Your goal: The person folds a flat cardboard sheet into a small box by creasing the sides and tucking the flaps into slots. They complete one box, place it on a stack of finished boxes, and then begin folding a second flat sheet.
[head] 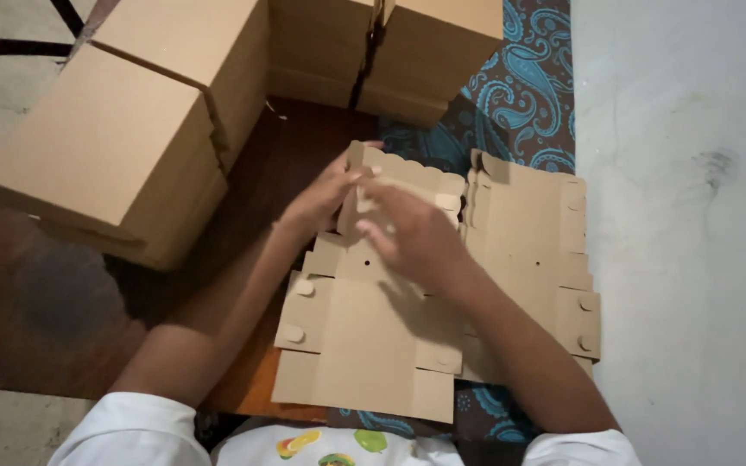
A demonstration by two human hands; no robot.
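Observation:
A flat die-cut cardboard box blank (364, 345) lies in front of me on the floor. Its far scalloped flap (407, 173) is raised upright. My left hand (321, 200) grips the left end of that raised flap. My right hand (412, 233) rests with fingers curled on the fold just in front of the flap, pressing the cardboard. Under and to the right lies a stack of more flat blanks (533, 233).
Assembled brown cardboard boxes are stacked at the upper left (105, 147) and at the top centre (416, 52). A blue paisley cloth (528, 95) lies under the blanks. A brown mat (53, 311) is to the left, a pale floor (684, 259) to the right.

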